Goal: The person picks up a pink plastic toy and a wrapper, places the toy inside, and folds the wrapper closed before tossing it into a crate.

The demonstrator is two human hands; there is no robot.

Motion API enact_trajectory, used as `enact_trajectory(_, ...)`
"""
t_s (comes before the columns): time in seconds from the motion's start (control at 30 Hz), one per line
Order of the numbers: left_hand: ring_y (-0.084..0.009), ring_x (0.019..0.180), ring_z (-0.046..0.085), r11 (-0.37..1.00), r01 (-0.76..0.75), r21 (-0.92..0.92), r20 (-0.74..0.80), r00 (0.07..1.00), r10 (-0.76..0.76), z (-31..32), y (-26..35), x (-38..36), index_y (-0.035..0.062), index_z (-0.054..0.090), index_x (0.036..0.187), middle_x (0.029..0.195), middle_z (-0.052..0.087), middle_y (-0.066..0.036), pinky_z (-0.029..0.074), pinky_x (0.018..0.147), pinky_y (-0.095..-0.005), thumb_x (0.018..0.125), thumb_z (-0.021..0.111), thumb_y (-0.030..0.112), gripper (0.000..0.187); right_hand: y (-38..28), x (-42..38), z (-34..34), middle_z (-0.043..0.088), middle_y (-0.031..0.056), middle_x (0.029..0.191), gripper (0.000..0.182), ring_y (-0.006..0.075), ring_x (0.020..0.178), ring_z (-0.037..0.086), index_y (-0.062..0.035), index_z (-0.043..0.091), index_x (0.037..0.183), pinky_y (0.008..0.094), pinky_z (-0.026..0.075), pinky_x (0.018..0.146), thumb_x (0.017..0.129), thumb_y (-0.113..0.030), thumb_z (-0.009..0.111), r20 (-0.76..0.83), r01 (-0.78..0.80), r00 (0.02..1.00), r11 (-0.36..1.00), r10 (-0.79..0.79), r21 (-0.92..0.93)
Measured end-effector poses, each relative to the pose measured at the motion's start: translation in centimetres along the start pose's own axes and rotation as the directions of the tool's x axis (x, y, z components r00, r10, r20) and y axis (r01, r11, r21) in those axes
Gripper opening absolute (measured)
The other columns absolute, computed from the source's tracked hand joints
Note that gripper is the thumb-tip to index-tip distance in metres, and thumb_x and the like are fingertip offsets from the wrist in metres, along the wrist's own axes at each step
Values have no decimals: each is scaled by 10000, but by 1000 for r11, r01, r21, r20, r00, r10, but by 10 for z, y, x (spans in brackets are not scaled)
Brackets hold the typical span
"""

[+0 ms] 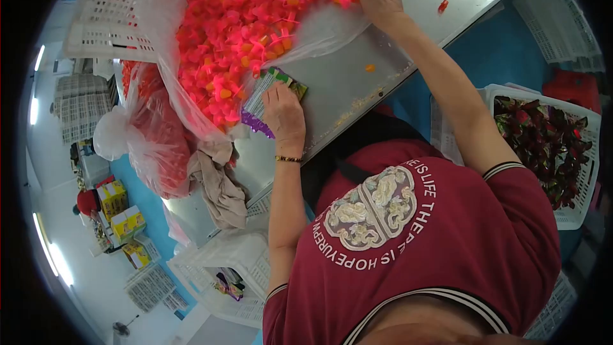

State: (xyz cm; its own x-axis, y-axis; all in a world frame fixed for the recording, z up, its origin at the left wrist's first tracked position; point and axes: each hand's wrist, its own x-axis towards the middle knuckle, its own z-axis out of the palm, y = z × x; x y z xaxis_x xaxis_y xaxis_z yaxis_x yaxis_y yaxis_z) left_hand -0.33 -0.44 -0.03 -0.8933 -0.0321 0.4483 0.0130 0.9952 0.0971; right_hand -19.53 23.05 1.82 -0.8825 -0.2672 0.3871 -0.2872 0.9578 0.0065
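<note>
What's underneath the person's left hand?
Under the left hand is a packet, showing some print plus purple and green colouring. The portion covered by the hand is hidden, and the packet's contents cannot be seen.

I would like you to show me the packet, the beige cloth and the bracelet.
Packet (255, 103), head view: on its printed face.
Beige cloth (218, 186), head view: on its middle folds.
Bracelet (288, 159), head view: on the band's middle.
</note>
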Motion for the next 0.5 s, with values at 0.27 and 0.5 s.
enact_trajectory(0.27,-288,925,571,987,92,-131,-7,996,-94,-3,2,0,17,582,877,980,620,-97,499,778,-362,798,594,17,80,2,-26,16,631,137,1072,163,306,996,609,-58,639,960,395,500,846,821,-74,555,22,46,999,990,-50,130)
enact_trajectory(0.5,-298,948,557,963,138,-231,-30,988,-148,-2,1,-1,20,580,857,1010,610,-89,478,793,-385,798,615,22,69,-16,-34,-13,659,129,1003,223,318,982,621,-78,600,1047,426,514,821,836,-143,576,44,-88,996,928,77,361)
